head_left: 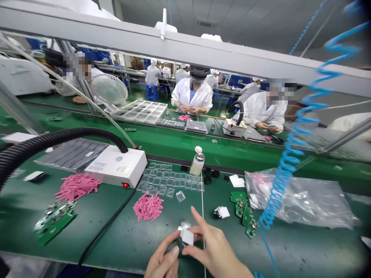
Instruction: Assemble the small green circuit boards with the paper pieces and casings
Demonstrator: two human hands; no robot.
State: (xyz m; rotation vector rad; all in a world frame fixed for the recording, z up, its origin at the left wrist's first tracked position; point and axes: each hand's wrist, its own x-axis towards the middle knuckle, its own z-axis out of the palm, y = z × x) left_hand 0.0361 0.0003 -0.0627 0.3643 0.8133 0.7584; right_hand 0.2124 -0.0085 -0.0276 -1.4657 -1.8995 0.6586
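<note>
- While both hands met low over the green table (121,237), one small white-faced piece (187,236) was held between them, above the tabletop and near its front edge.
- The left hand (164,256) gripped this piece between thumb and fingers; the right hand (218,247) pinched it from the other side, with its index finger stretched out.
- One shiny clear bit (184,225) showed at the far side of the piece.
- To the right lay one black-and-white part (222,212), then several green circuit boards (246,216), overlapping, so I could not count them exactly.
- To the left were two piles of strips: one smaller pink heap (148,206) and, farther away, one larger pink heap (78,187).
- Behind the smaller heap, roughly thirty clear covers (174,182) lay in rows, and one single cover (180,196) lay apart.
- One bottle (197,166), its cap raised, contained something pale.
- One plastic bag (313,200) held pink and white contents, not clear through the plastic.
- Across the table's far edge, one compartment tray (139,120) contained items too small to identify, beside one fan (110,88).
</note>
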